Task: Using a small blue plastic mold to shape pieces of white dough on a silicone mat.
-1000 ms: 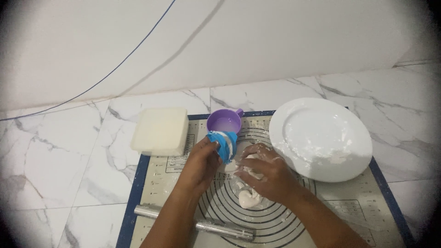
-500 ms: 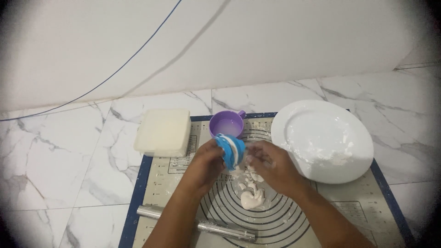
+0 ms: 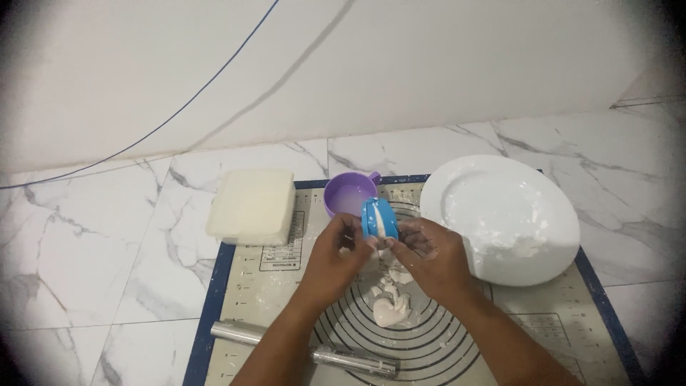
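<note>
Both hands meet above the middle of a baking mat (image 3: 286, 286) that lies on a white marbled floor (image 3: 93, 286); the left hand (image 3: 336, 257) and the right hand (image 3: 429, 259) are closed together on a small blue and white dumpling press (image 3: 379, 219), which stands upright between the fingertips, lifted clear of the mat; the left fingers curl round its left side and the right fingers pinch its right side and lower edge; both hands are dusted with flour. Just behind the press, touching the mat's far edge, sits a purple cup (image 3: 349, 194) with its handle turned away to the right; whether it holds anything I cannot tell. Below the hands, on the mat's printed rings, lie scraps of white dough (image 3: 391, 309), one larger lump with smaller bits trailing up toward the palms. To the right a white plate (image 3: 500, 214) rests partly on the mat, smeared with flour, near the right hand but not touching it. To the left of the cup a cream, square lidded box (image 3: 252, 206) sits across the mat's left border. Near the bottom edge a metal rolling pin (image 3: 304, 349) lies slantwise on the mat, partly hidden by the left forearm. A thin blue cable (image 3: 143, 139) runs across the white wall behind.
</note>
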